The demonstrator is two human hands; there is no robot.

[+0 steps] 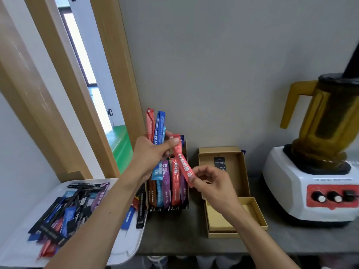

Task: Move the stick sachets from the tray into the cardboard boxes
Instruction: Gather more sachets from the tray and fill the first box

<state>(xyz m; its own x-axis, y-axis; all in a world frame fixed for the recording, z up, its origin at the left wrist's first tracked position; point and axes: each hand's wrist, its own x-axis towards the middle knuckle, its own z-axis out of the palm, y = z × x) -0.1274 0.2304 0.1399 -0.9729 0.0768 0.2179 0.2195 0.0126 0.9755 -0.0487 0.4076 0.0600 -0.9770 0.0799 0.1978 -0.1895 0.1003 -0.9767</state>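
- Head view shows us the left hand [149,156] curled round a bunch of red and blue sachets [156,127], held upright above the full cardboard box [169,189] near the back edge of the counter [184,233].
- We see its thumb and forefinger also pinching the top of a red sachet [181,162]; the right hand [209,183] pinches the lower end.
- Just right of the full box lies an open cardboard box [233,169].
- At the counter's left edge the white tray [124,249] carries a heap of loose sachets [68,210].
- We see a blender [310,171] at the right end.
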